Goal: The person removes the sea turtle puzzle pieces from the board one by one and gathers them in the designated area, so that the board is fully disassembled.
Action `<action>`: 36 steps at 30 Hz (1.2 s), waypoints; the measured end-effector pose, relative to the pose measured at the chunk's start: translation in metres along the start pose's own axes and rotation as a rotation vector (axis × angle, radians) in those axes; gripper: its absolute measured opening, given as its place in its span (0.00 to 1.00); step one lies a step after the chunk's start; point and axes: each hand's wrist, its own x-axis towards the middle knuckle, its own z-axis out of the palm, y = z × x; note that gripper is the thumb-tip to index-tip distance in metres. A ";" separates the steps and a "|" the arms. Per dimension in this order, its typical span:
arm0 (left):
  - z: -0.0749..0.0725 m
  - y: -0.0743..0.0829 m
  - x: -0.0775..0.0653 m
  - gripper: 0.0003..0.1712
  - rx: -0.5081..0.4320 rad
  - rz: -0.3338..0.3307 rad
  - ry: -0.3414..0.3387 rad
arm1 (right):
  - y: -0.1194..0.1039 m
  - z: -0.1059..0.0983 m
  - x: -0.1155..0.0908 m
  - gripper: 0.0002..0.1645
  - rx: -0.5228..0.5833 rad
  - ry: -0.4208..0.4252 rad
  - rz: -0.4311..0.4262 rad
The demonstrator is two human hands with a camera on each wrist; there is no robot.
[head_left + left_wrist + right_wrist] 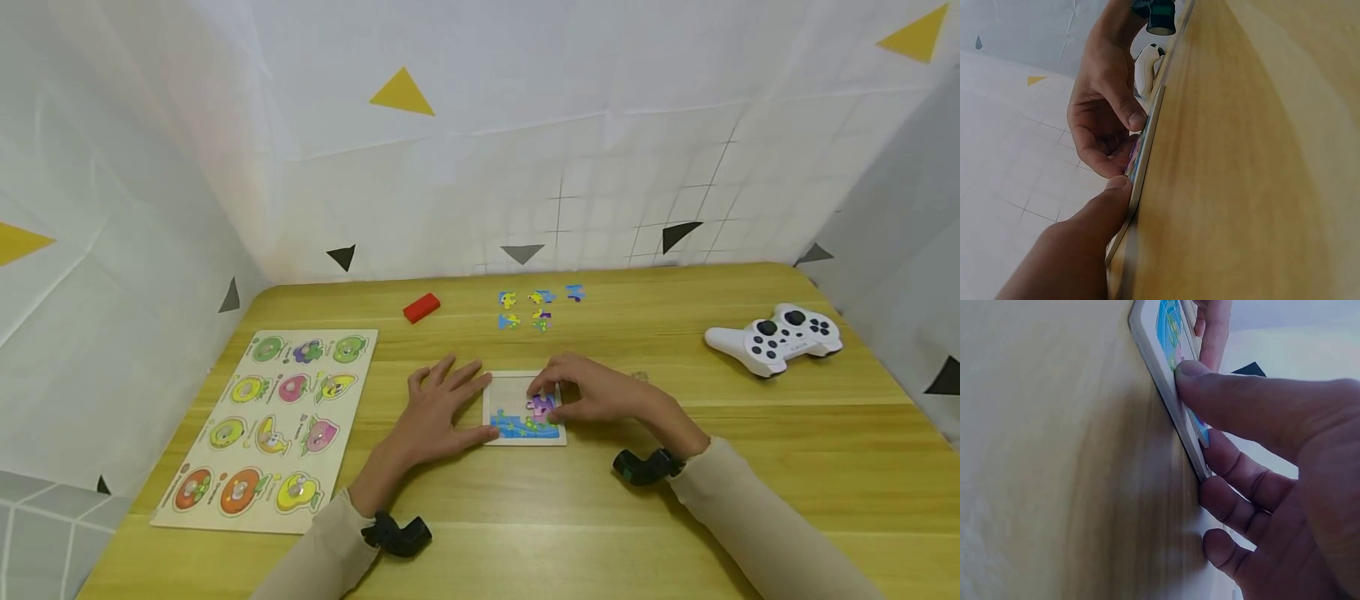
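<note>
A small square puzzle tray (525,442) with a pale rim lies on the table, its near part filled with blue jigsaw pieces (513,427). At its right side my right hand (596,390) pinches a purple-pink puzzle piece (540,406) between thumb and fingers, low over the tray. My left hand (435,417) lies with fingers spread beside the tray, thumb and index fingertip touching its left rim. In the left wrist view, the left thumb (1113,187) rests on the tray edge. From the right wrist, the right thumb (1210,384) partly covers the piece.
Several loose jigsaw pieces (508,321) lie beyond the tray. A red block (422,307) is to their left. A wooden fruit board (296,417) lies at the left, and a white game controller (776,340) at the right. White cloth (525,150) stands behind the table.
</note>
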 end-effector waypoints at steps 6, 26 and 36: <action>0.001 -0.001 0.000 0.47 -0.001 -0.003 -0.002 | 0.002 0.001 0.000 0.19 0.033 -0.004 0.015; 0.000 0.000 0.000 0.47 0.000 -0.006 -0.007 | 0.002 0.000 0.000 0.20 0.002 -0.009 0.012; 0.002 -0.001 0.000 0.47 -0.011 -0.006 -0.005 | 0.006 0.000 0.000 0.20 0.020 0.021 0.008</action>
